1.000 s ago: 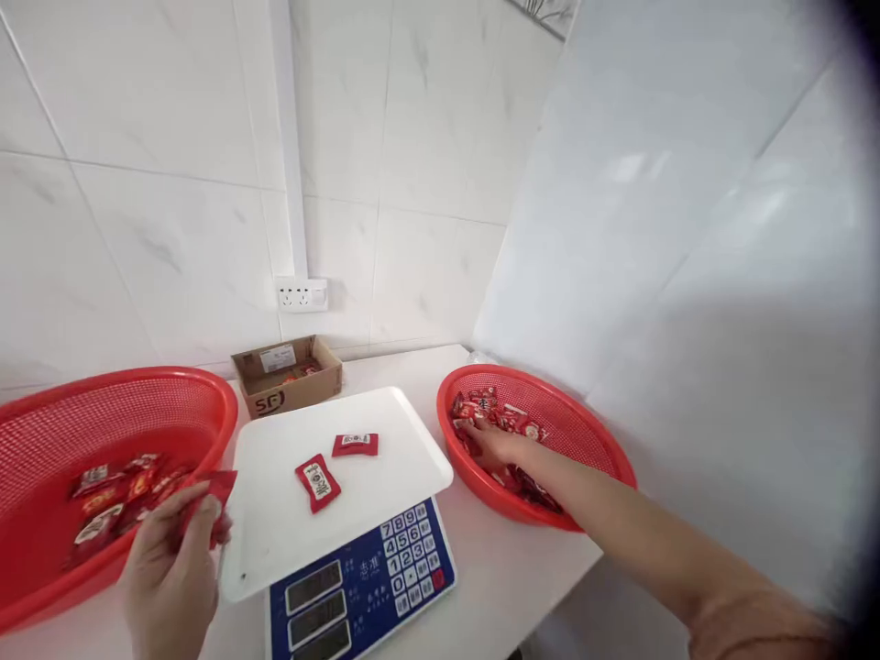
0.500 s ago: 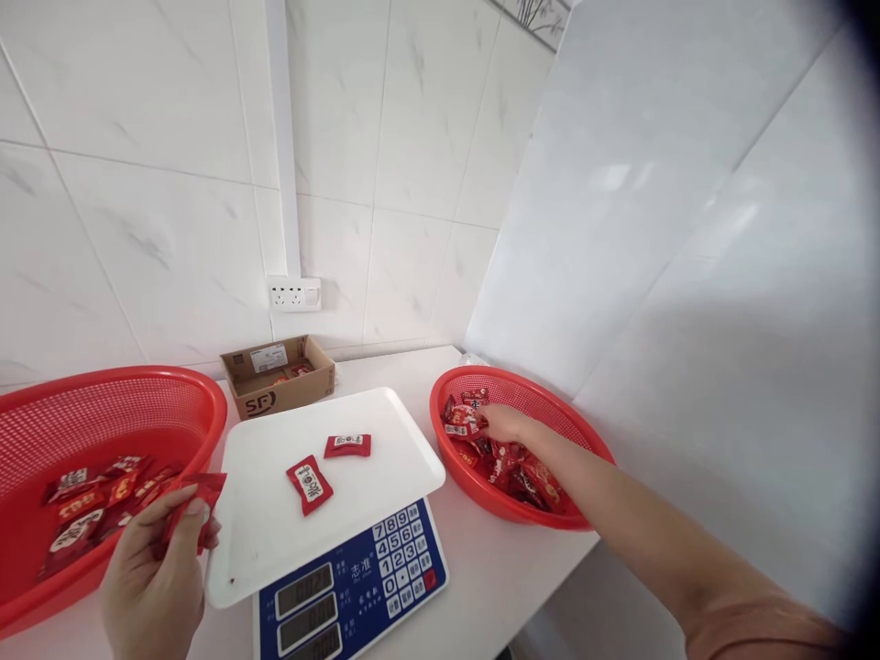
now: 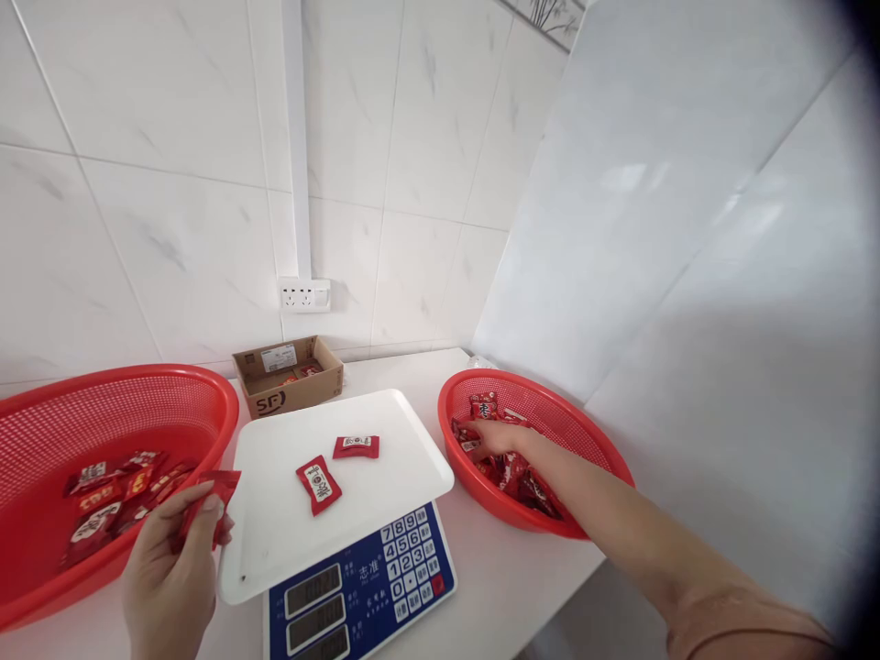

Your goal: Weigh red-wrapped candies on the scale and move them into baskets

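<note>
Head view: nearest to us, our left hand is closed narrowly, thumb against fingers, on a red packet that sticks out past the fingertips by the left edge of a white tray. Just beside it we see the blue front panel of a scale, with number keys on its right half and displays whose digits are too faint for us to read surely. The tray lies on top of the scale, and two wrapped pieces lie on it, apart from each other: one tilted piece and, a little farther off, one crosswise piece. To our left stands a large red basket with a heap of wrappers inside. On our right, our arm stretches from a pinkish sleeve into a second red basket, where our right hand reaches among its red packets; the fingertips are partly hidden, so we cannot tell whether they grip one. Farther back, a cardboard box with a few wrapped things in it stands on the white table. Beyond, a socket sits on the marbled wall.
</note>
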Demonstrator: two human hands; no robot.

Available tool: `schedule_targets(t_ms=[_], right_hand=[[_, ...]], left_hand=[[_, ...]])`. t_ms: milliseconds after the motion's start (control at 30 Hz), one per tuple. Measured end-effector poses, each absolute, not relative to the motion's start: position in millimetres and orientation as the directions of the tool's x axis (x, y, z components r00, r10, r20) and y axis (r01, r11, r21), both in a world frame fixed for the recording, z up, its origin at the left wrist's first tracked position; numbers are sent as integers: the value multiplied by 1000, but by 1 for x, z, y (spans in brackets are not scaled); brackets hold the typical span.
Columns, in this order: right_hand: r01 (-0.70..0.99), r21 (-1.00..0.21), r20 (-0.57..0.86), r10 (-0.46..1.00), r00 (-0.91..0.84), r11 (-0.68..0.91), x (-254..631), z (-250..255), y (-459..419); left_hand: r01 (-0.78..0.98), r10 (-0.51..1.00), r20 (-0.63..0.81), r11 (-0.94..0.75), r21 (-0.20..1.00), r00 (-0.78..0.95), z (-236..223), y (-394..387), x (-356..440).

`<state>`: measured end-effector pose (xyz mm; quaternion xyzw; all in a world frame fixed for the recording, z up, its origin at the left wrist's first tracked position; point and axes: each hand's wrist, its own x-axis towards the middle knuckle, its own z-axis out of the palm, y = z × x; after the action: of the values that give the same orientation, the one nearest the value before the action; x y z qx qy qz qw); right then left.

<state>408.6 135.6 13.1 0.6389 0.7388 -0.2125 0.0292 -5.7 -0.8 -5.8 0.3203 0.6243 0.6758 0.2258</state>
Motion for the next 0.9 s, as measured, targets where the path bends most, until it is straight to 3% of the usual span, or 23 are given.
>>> schedule_targets(t_ms=[100,233,467,600,767,900], right_hand=[[941,-336,-327,931,-161,45,427,25,140],[945,-322,-238,971,-20,-59,437,27,148],[947,-312,-332,943,-32,-77,416,21,136],[946,-315,-184,983,23,-81,407,47,131],[913,-404,73,997,-23,50,367,79,110],[676,-670,143,947,-289,307,302,74,69]], left_hand=[[122,703,162,-107,987,-692,-3,-2,-5],[127,709,159,-98,987,-687,-1,-3,-3],[110,715,148,-100,989,-683,-5,-1,-5],[91,720,154,-125,988,-676,-6,1,-6],[93,732,216,-205,974,-646,-9,3,-7],[121,739,239,-211,970,-630,-10,2,-7]])
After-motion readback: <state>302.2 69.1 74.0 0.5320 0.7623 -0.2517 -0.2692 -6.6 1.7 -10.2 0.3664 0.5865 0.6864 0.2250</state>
